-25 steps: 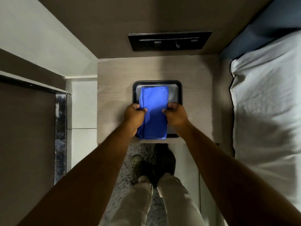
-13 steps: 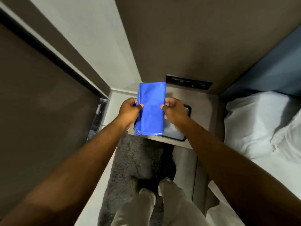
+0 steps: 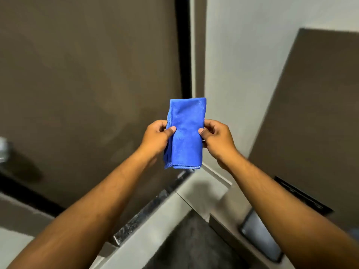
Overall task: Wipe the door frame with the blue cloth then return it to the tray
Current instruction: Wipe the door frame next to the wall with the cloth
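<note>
A folded blue cloth (image 3: 185,133) hangs upright in the air at the centre of the head view. My left hand (image 3: 156,137) pinches its left edge and my right hand (image 3: 216,139) pinches its right edge. Right behind the cloth runs the door frame (image 3: 182,47), a black vertical strip between a dark brown door panel and a pale wall. The dark tray (image 3: 260,239) sits low at the right on a small wooden table, partly hidden by my right forearm.
A brown door (image 3: 87,74) fills the left half, with a metal handle (image 3: 3,150) at its far left edge. A dark speckled threshold strip (image 3: 147,210) lies on the floor. A black switch panel (image 3: 301,195) sits on the brown wall at right.
Both hands lifted the cloth off the tray and carried it up and to the left. My view turned from the table toward the door and its frame.
</note>
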### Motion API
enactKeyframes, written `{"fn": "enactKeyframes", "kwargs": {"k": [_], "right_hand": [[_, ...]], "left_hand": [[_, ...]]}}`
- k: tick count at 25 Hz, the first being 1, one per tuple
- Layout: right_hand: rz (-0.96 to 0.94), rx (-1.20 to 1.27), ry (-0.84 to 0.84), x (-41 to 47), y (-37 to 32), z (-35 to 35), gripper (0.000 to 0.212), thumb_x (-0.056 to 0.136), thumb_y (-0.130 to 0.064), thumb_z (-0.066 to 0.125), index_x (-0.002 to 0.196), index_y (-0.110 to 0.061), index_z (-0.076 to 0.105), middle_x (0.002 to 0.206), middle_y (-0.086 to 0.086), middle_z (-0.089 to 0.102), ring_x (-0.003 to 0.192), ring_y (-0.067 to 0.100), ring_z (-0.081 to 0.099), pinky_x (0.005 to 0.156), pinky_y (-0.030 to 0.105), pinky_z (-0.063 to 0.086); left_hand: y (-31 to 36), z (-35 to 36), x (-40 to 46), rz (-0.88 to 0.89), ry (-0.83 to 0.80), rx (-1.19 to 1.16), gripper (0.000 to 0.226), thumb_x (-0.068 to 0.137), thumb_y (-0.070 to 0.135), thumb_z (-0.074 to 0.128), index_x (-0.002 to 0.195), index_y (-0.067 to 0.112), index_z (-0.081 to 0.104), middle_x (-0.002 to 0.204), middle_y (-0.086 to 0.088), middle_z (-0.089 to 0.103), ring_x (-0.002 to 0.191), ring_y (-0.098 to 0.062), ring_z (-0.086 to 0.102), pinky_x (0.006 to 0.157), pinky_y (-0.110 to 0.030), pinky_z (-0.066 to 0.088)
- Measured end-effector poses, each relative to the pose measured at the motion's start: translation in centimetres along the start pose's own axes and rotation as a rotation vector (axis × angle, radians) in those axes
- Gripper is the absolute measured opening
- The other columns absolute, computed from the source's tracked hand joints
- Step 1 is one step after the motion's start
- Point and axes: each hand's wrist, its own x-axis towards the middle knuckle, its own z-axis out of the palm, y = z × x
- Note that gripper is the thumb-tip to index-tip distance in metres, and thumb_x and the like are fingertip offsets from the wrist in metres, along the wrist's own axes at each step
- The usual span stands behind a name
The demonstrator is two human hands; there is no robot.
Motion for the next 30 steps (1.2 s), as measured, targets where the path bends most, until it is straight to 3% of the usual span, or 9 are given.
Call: {"fn": "enactKeyframes", "kwargs": {"k": [3, 6, 9, 13, 18, 24, 28, 30], "right_hand": [[-0.167, -0.001, -0.116, -0.7, -5.8, 8.8, 0.025, 0.089, -0.004, 0.049, 0.099, -0.016, 0.068, 0.105, 0.021, 0.070, 0.100, 0.042, 0.064, 0.087, 0.059, 0.052], [-0.320, 0.032, -0.228, -2.6, -11.4, 17.5, 0.027, 0.090, 0.000, 0.049, 0.106, -0.012, 0.066, 0.106, 0.013, 0.071, 0.101, 0.034, 0.066, 0.089, 0.055, 0.053], [-0.442, 0.118, -0.316, -5.0, -15.7, 25.2, 0.029, 0.089, 0.000, 0.049, 0.106, -0.016, 0.066, 0.105, 0.004, 0.072, 0.095, 0.019, 0.068, 0.086, 0.044, 0.056], [-0.565, 0.203, -0.381, -8.3, -20.7, 34.0, 0.029, 0.087, 0.002, 0.051, 0.105, -0.017, 0.064, 0.100, -0.003, 0.070, 0.091, 0.010, 0.066, 0.083, 0.031, 0.054], [-0.755, 0.244, -0.432, -10.8, -25.8, 42.0, 0.034, 0.087, 0.000, 0.052, 0.115, -0.018, 0.057, 0.096, -0.007, 0.066, 0.088, 0.010, 0.063, 0.082, 0.031, 0.053], [-1.160, 0.122, -0.312, -8.8, -30.9, 48.5, 0.038, 0.083, 0.000, 0.052, 0.117, -0.015, 0.057, 0.103, 0.005, 0.061, 0.086, 0.011, 0.055, 0.078, 0.025, 0.048], [-1.348, -0.268, -0.079, -8.0, -31.1, 50.9, 0.044, 0.082, -0.007, 0.060, 0.125, -0.013, 0.059, 0.099, 0.016, 0.058, 0.081, 0.034, 0.054, 0.064, 0.044, 0.052], [-1.375, -0.413, 0.054, -8.0, -31.0, 51.5, 0.039, 0.084, -0.017, 0.063, 0.122, -0.010, 0.060, 0.114, 0.022, 0.058, 0.093, 0.041, 0.055, 0.069, 0.051, 0.054]], "left_hand": [[3.7, -10.2, -3.5, 0.123, 0.173, 0.003, 0.009, 0.091, 0.015, 0.058, 0.082, 0.015, 0.061, 0.074, 0.005, 0.066, 0.049, 0.004, 0.056, 0.044, -0.010, 0.041], [6.7, -19.8, -7.7, 0.237, 0.330, 0.019, 0.010, 0.091, 0.014, 0.059, 0.081, 0.017, 0.061, 0.075, 0.005, 0.066, 0.049, 0.005, 0.055, 0.045, -0.009, 0.040], [8.7, -27.4, -11.8, 0.319, 0.501, 0.041, 0.006, 0.089, 0.015, 0.061, 0.084, 0.017, 0.064, 0.082, 0.001, 0.069, 0.063, -0.002, 0.061, 0.057, -0.016, 0.046], [11.1, -35.8, -16.5, 0.390, 0.729, 0.070, 0.008, 0.089, 0.015, 0.061, 0.092, 0.009, 0.065, 0.096, -0.012, 0.072, 0.081, -0.018, 0.065, 0.078, -0.039, 0.053], [13.4, -42.5, -20.0, 0.463, 0.941, 0.120, 0.006, 0.088, 0.021, 0.061, 0.087, 0.019, 0.066, 0.090, -0.002, 0.074, 0.084, -0.019, 0.070, 0.078, -0.037, 0.056], [17.8, -47.9, -18.8, 0.537, 1.164, 0.169, 0.005, 0.089, 0.021, 0.060, 0.088, 0.018, 0.065, 0.088, -0.004, 0.072, 0.084, -0.024, 0.069, 0.077, -0.042, 0.058], [17.9, -49.5, -17.8, 0.509, 1.282, 0.226, 0.014, 0.086, 0.021, 0.065, 0.099, 0.017, 0.063, 0.092, -0.001, 0.071, 0.085, -0.020, 0.067, 0.080, -0.041, 0.057], [17.7, -50.5, -17.9, 0.499, 1.299, 0.261, 0.020, 0.085, 0.024, 0.067, 0.103, 0.018, 0.061, 0.092, 0.001, 0.070, 0.085, -0.015, 0.067, 0.076, -0.033, 0.058]]}}
